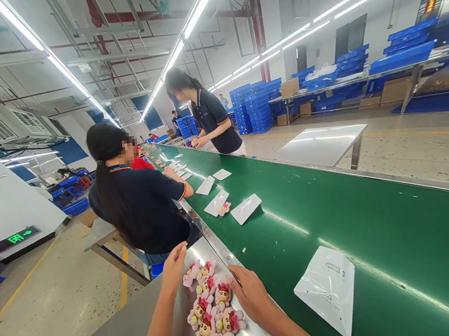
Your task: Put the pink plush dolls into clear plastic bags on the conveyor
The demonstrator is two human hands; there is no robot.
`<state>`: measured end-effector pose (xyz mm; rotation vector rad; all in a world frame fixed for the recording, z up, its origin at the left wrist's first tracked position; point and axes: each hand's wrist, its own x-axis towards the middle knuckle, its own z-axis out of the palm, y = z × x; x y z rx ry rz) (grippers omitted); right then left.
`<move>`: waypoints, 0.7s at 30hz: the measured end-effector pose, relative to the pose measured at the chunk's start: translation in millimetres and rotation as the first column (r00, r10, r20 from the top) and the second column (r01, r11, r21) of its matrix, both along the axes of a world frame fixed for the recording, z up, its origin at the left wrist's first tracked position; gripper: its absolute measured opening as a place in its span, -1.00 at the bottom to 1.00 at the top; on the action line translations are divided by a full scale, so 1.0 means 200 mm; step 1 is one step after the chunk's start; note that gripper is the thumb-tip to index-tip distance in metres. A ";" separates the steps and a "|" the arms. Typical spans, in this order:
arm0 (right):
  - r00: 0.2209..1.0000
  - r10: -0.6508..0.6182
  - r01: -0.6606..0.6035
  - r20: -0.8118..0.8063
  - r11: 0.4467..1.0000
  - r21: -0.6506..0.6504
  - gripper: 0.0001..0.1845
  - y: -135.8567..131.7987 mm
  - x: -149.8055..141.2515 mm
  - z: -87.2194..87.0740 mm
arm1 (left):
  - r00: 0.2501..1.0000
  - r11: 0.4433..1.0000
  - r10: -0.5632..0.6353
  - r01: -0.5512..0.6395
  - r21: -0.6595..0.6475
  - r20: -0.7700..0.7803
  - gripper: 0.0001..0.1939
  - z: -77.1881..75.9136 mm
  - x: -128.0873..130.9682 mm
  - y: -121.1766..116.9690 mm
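Observation:
Small pink plush dolls [206,324] with red bows lie crowded on a metal table in front of me. My left hand [175,269] is raised just beyond their far left side, its fingertips pinched together; whatever is between them is too small to make out. At the right of the pile, my right hand [250,292] is by the belt's metal edge. Its thumb and fingers are apart, with the thumb close to a doll [223,294]; I cannot tell whether they touch. To the right, a white printed pouch [329,289] lies on the green conveyor belt [364,226].
Farther up the belt lie several white pouches [246,209] and one pink doll [224,208]. A co-worker [138,201] sits on the left side; another person [216,119] stands across the belt. A white table [323,144] and stacked blue crates [256,109] stand beyond.

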<state>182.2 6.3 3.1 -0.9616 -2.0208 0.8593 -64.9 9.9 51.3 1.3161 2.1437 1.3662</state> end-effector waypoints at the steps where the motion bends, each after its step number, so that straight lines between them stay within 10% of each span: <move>1: 1.000 0.000 0.000 0.000 1.000 0.002 -0.56 0.00 0.00 0.00 | 0.993 0.999 -0.042 0.038 -0.037 -0.113 -0.55 0.05 0.01 0.07; 6: 1.000 0.005 -0.005 -0.003 1.000 0.007 -0.56 0.00 0.00 -0.01 | 0.891 0.944 -0.314 0.257 -0.206 -0.327 -0.62 0.19 0.20 0.50; 12: 1.000 -0.005 0.006 -0.010 0.999 0.044 -0.59 0.00 -0.01 -0.02 | 0.792 0.880 -0.434 0.271 -0.390 -0.429 -0.72 0.11 0.44 0.91; 21: 0.999 -0.019 0.020 -0.029 0.998 0.054 -0.59 0.00 -0.02 -0.03 | 0.717 0.884 -0.382 0.099 -0.457 -0.583 -0.69 -0.01 0.57 0.94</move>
